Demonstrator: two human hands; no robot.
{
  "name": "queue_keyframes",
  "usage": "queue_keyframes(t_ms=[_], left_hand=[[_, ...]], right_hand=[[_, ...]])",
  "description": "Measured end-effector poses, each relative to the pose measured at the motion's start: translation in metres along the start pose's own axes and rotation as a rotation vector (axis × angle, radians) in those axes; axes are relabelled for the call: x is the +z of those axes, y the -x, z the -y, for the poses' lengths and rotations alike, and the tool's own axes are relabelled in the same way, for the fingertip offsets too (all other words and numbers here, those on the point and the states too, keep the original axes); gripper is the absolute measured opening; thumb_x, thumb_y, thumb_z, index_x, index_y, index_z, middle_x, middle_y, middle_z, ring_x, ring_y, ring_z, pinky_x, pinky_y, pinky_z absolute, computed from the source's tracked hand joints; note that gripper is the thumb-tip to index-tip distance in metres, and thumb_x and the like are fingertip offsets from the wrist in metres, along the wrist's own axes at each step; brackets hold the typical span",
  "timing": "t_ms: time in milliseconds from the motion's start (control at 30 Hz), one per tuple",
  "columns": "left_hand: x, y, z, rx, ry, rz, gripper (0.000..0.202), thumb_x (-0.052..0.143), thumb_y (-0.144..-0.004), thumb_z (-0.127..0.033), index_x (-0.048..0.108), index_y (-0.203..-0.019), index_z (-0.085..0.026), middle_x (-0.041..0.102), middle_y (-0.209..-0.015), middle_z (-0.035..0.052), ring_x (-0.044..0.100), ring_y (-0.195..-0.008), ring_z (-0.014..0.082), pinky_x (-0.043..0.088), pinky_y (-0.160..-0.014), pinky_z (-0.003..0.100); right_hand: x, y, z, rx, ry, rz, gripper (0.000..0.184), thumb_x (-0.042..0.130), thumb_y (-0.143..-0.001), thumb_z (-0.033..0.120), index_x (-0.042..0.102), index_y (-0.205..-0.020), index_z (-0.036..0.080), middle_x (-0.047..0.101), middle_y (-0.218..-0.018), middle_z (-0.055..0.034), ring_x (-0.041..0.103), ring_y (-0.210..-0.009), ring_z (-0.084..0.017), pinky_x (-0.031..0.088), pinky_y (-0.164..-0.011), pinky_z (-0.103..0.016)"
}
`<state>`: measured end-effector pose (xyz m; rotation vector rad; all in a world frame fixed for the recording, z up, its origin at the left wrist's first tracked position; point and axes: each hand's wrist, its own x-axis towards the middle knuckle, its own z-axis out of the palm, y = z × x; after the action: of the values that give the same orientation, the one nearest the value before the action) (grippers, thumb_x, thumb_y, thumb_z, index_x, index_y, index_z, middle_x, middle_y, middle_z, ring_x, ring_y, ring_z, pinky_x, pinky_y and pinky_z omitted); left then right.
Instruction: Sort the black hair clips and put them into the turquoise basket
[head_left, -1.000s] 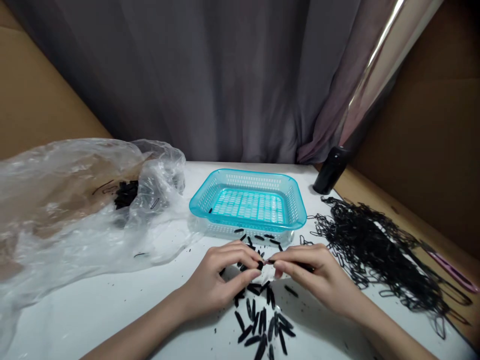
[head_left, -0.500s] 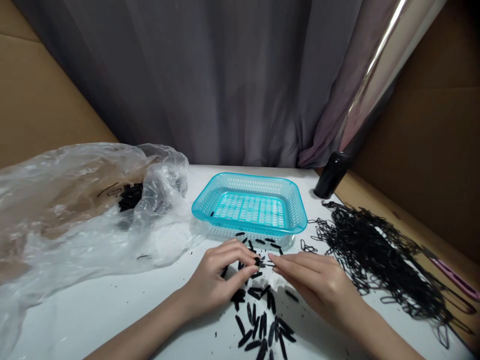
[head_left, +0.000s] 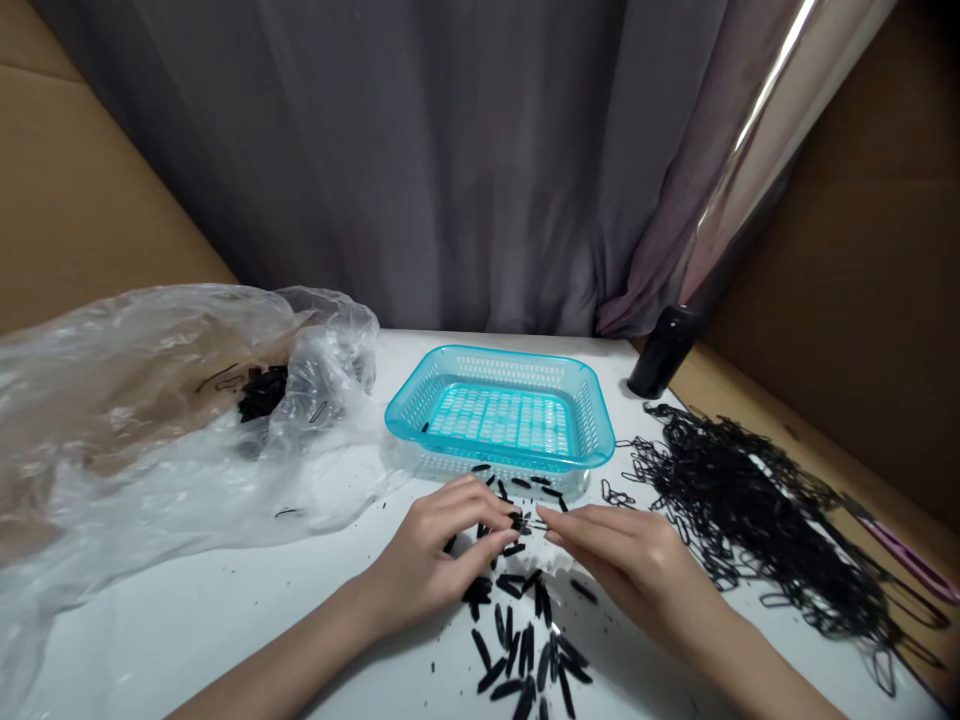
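Observation:
Just in front of the basket, my left hand (head_left: 457, 545) pinches a small dark piece (head_left: 516, 520) between thumb and fingertips. Facing it, my right hand (head_left: 630, 550) has its fingers pressed together on a thin black wire loop (head_left: 541, 524). The wire's tip points at the dark piece; whether the two touch I cannot tell. Between and below my hands lie several narrow black strips (head_left: 527, 650), loosely scattered on the white table (head_left: 225, 620). More strips lie beyond my fingertips, beside the basket's front wall.
A blue plastic basket (head_left: 499, 458) with one small black bit inside stands ahead. On the left spreads a clear plastic bag (head_left: 150, 480) with a dark clump (head_left: 262, 392). A heap of black wire loops (head_left: 750, 510), a black bottle (head_left: 664, 350) and a pink-handled tool (head_left: 904, 555) are right.
Both hands stay almost in place. The wire and dark piece between the fingertips have shifted very slightly.

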<state>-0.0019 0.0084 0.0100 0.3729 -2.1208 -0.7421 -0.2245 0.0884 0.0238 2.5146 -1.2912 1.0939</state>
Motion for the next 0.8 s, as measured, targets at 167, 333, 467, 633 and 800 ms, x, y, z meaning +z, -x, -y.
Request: queue_keyframes(t_ms=[167,333,467,633,800], left_hand=[[0.0015,0.0009,0.0005,-0.001,-0.016,0.016,0.010,0.064,-0.089,-0.007,0.069,-0.091,-0.016,0.071,-0.089,0.0041,0.064,-0.083,0.0133,0.050,-0.075,0.025],[0.0031,0.0053,0.0035,-0.036,-0.013,0.054,0.009,0.063,-0.091,-0.009,0.068,-0.091,-0.016,0.069,-0.089,0.0044,0.063,-0.085,0.0136,0.050,-0.075,0.026],[0.0046,0.0064,0.0053,-0.054,-0.010,0.086,0.010,0.062,-0.092,-0.010,0.068,-0.093,-0.017,0.070,-0.091,0.0043,0.063,-0.087,0.0139,0.050,-0.076,0.026],[0.0045,0.0034,0.0029,-0.071,0.002,0.073,0.009,0.062,-0.092,-0.011,0.069,-0.090,-0.017,0.070,-0.088,0.0037,0.063,-0.084,0.0133,0.049,-0.075,0.025],[0.0020,0.0003,-0.0018,-0.129,0.043,0.049,0.010,0.063,-0.091,-0.012,0.071,-0.086,-0.017,0.071,-0.087,0.0032,0.065,-0.082,0.0127,0.050,-0.075,0.024]], right_hand=[[-0.0002,0.0015,-0.0012,-0.008,0.055,0.007,0.028,0.047,-0.099,0.022,0.068,-0.116,0.019,0.074,-0.088,-0.0011,0.068,-0.069,-0.005,0.052,-0.058,-0.015],[-0.0034,0.0007,-0.0024,-0.058,0.148,0.046,0.027,0.047,-0.098,0.020,0.069,-0.115,0.020,0.074,-0.092,-0.0015,0.070,-0.072,-0.009,0.055,-0.058,-0.018],[-0.0063,0.0001,-0.0015,-0.090,0.200,0.071,0.030,0.043,-0.099,0.018,0.069,-0.113,0.019,0.074,-0.090,-0.0024,0.070,-0.070,-0.010,0.054,-0.056,-0.020],[-0.0043,0.0011,-0.0009,-0.134,0.222,0.027,0.028,0.045,-0.097,0.015,0.069,-0.112,0.016,0.073,-0.089,-0.0029,0.069,-0.069,-0.011,0.053,-0.054,-0.021],[-0.0005,0.0010,-0.0006,-0.083,0.185,-0.020,0.026,0.047,-0.097,0.016,0.069,-0.112,0.017,0.073,-0.089,-0.0008,0.069,-0.069,-0.009,0.052,-0.055,-0.020]])
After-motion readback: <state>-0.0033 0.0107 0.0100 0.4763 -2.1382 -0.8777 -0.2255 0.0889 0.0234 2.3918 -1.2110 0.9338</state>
